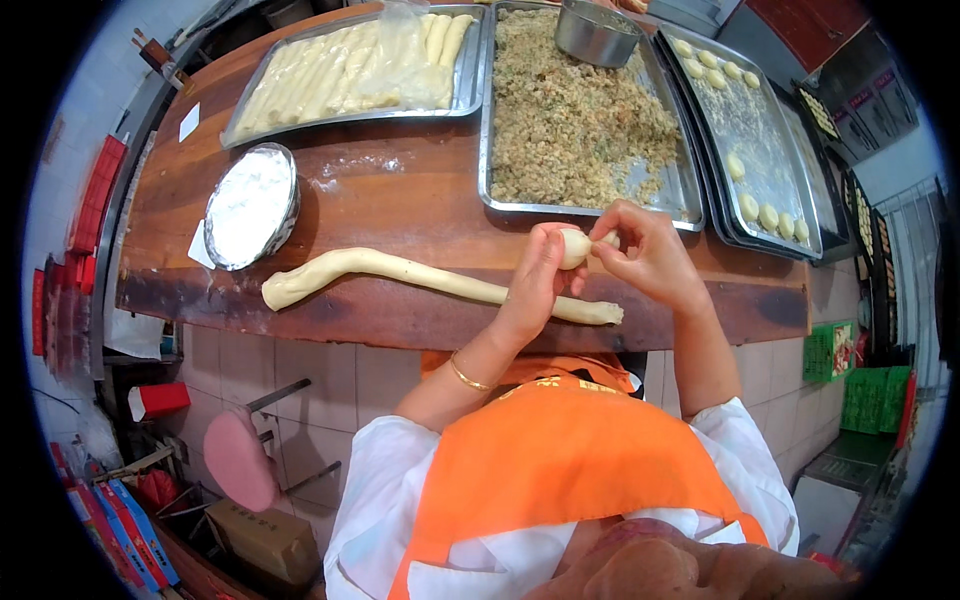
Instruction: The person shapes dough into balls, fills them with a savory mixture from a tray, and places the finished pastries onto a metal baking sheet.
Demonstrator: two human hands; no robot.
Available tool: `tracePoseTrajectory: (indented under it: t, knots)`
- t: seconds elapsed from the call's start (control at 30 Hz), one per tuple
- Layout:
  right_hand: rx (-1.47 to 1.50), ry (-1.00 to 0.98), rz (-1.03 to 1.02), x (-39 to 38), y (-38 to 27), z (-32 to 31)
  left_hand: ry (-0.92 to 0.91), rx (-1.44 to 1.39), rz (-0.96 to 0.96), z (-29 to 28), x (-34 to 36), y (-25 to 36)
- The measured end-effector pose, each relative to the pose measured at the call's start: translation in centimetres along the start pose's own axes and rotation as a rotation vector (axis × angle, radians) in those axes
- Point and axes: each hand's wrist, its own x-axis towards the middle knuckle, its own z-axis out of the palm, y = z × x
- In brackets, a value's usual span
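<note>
My left hand (536, 280) and my right hand (645, 252) meet above the front edge of the wooden table (400, 200). Together they pinch a small round ball of pale dough (573, 246). A long rope of dough (420, 275) lies on the wood just below and to the left of my hands. Right behind my hands stands a metal tray of crumbly minced filling (575, 125) with a small metal bowl (596, 32) sitting in it.
A tray of dough logs under plastic film (350, 70) stands at the back left. A round metal dish of white flour (250, 205) sits at the left. A tray with several shaped dough balls (745, 140) lies at the right. A pink stool (240, 460) stands below.
</note>
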Motion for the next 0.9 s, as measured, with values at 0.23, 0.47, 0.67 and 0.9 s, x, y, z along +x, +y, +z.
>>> tracePoseTrajectory:
  t: [0.23,0.47,0.67,0.9]
  knots:
    - [-0.061,-0.032,-0.084,0.0,-0.4,0.4,-0.079,-0.209,-0.166,-1.4,-0.2,1.4]
    - [-0.036,-0.030,-0.162,0.2,-0.8,0.3,-0.017,0.029,-0.094,-0.1,-1.1,3.2]
    - [-0.178,-0.007,-0.238,-0.2,-0.3,0.7,0.005,-0.040,0.019,0.2,0.0,1.4]
    - [-0.165,0.001,-0.302,-0.5,-0.4,1.4,-0.065,-0.115,-0.115,-2.0,-0.8,0.6]
